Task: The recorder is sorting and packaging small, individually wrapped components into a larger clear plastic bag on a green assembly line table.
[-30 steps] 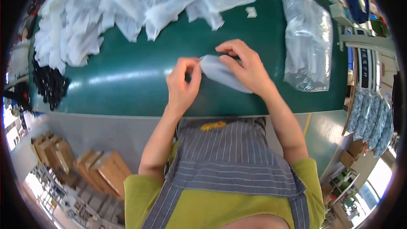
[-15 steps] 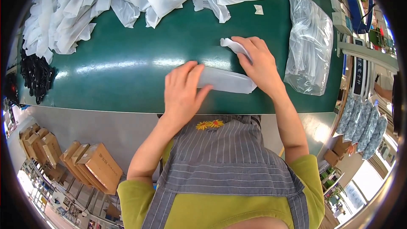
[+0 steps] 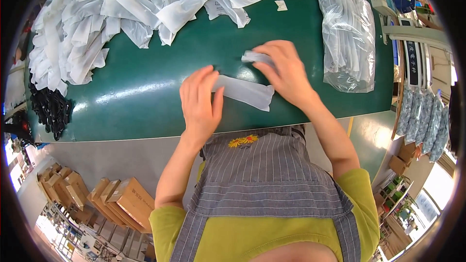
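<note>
- OK, one clear bag (image 3: 347, 43), one paper scrap (image 3: 281, 5), one pouch heap (image 3: 187, 9)
- Your left hand (image 3: 199, 104): half-open, at one flat sleeve (image 3: 246, 91)
- Your right hand (image 3: 286, 73): pinching one strip (image 3: 253, 57)

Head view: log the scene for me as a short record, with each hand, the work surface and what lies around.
left hand: at the left end of a flat translucent sleeve; firmness of grip unclear
right hand: holding a second translucent piece, mostly covered by the fingers
surface: green table
far side: heap of translucent sleeves, small pale slip
left edge: black bundle
right side: clear bag with pale contents
</note>
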`<state>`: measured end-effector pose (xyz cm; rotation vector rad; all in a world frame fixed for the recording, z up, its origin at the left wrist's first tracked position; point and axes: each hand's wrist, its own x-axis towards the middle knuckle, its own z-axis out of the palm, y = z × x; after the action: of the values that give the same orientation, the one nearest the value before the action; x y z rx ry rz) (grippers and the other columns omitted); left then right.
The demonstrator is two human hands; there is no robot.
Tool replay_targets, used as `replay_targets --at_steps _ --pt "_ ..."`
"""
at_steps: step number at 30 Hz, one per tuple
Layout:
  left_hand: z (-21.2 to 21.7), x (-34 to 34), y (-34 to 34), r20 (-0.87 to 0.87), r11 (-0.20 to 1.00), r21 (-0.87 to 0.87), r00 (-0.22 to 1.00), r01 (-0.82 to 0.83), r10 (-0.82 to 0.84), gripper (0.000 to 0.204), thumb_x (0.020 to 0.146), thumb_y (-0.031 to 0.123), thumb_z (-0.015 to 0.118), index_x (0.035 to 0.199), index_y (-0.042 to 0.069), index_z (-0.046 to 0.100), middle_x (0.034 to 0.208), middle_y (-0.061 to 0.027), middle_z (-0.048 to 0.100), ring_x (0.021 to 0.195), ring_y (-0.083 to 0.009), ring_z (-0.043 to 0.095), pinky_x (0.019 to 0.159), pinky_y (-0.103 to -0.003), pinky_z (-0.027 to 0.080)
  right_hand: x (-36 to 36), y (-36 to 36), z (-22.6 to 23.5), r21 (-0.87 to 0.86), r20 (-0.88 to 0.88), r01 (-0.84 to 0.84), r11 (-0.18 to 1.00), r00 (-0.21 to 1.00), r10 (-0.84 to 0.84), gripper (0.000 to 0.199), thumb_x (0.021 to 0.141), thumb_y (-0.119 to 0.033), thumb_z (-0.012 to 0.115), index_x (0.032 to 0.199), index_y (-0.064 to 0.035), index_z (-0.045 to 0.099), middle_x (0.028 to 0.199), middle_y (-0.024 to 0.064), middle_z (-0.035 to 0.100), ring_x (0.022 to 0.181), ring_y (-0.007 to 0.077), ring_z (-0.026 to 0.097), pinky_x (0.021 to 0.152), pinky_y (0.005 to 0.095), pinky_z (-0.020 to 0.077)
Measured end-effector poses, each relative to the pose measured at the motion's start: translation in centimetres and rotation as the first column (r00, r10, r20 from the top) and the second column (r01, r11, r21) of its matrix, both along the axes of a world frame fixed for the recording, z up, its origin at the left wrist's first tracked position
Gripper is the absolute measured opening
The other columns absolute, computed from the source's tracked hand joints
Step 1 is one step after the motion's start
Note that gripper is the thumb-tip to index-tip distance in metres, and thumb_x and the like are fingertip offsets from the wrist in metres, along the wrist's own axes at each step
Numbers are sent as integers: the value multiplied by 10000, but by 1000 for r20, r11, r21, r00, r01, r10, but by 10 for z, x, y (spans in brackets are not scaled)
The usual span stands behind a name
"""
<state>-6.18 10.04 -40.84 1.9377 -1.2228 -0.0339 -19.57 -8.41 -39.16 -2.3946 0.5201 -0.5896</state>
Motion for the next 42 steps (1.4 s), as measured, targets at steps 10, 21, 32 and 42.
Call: replay_targets --at_steps 10,21,32,42 --pt "-28 13 -42 179 797 151 777 584 -603 311 763 64 659 1074 60 647 1196 -99 611 1132 -271 575 1001 -468 424 -37 -11 -12 36 -49 83 996 995 -81 365 814 48 637 1168 -38 620 1089 135 641 996 317 613 831 373 513" --pt "-30 -14 -89 223 859 115 830 499 -511 458 787 116 738 1198 6 569 1200 -158 585 1066 -337 548 952 -458 407 57 -154 -41 -558 71 25 830 997 18 206 795 -102 642 994 -59 612 965 82 609 1016 290 568 871 420 433" --pt "-17 -25 -44 116 833 154 828 531 -549 542 746 151 788 1220 -2 574 1141 -131 623 987 -308 574 870 -413 420 -19 -61 -2 -452 -377 -53 890 916 -137 239 751 -103 634 983 -53 605 931 86 573 908 242 540 787 362 379" --pt "-4 -30 -55 199 756 282 735 591 -648 503 747 222 784 1145 -13 585 1373 -240 455 1292 -411 428 1011 -505 390 38 -44 -22 -25 -315 -302 953 907 279 147 775 -186 698 842 -63 652 861 78 593 883 255 565 704 398 459"
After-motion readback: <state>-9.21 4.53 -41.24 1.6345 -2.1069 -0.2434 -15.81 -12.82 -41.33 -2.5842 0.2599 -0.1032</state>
